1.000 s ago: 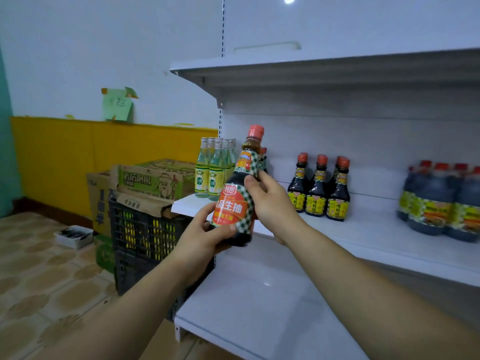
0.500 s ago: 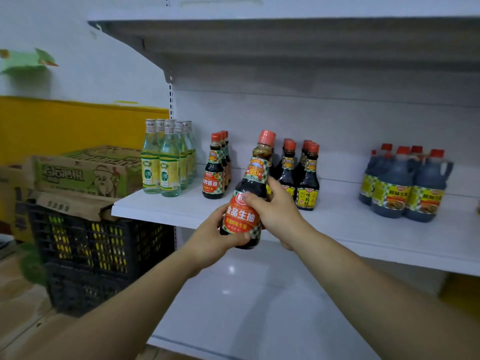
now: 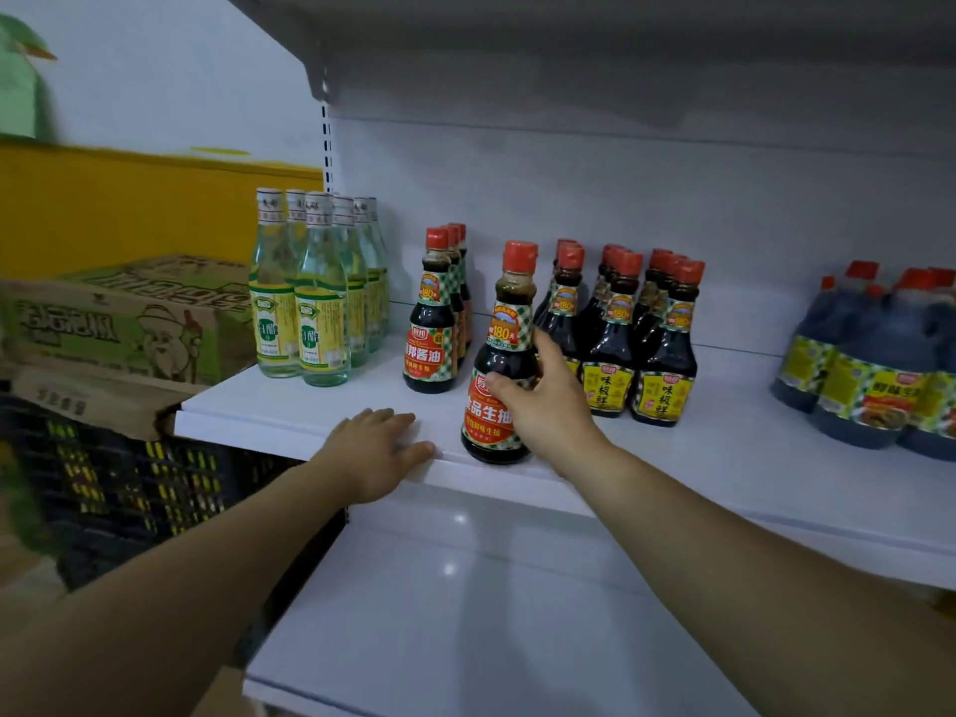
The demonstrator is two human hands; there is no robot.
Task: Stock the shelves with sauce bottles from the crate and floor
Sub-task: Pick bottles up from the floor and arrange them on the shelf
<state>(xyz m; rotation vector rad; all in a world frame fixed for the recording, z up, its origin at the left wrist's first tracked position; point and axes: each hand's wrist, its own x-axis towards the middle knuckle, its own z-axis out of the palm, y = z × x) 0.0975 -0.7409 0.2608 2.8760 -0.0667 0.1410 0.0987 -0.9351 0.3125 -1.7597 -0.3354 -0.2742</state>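
One sauce bottle (image 3: 501, 354) is in play, and we judge that we are at the setting-down step. It stands upright at the very front of the middle shelf (image 3: 724, 458), its base seemingly on the board right by the lip. Our right hand (image 3: 543, 401) has its grip closed around the bottle's belly from the right side. Our left hand (image 3: 375, 450) lies flat on the shelf's front edge just beside it, fingers straight, gripping nothing.

Next, as we see it, the bottle wants sliding back into the gap between the red-labelled row (image 3: 432, 328) on its left and the yellow-labelled cluster (image 3: 636, 354) on its right, before the grip lets go. That gap is narrow, and a dark bottle with a similar neck tag stands behind our fingers, so a careless push could knock the neighbours.

Further left stand clear bottles (image 3: 310, 302), well right big dark jugs (image 3: 869, 375). Beside the shelving sits a black crate (image 3: 129, 483) under cardboard boxes (image 3: 129, 323), where more stock probably waits. We cannot see inside it.
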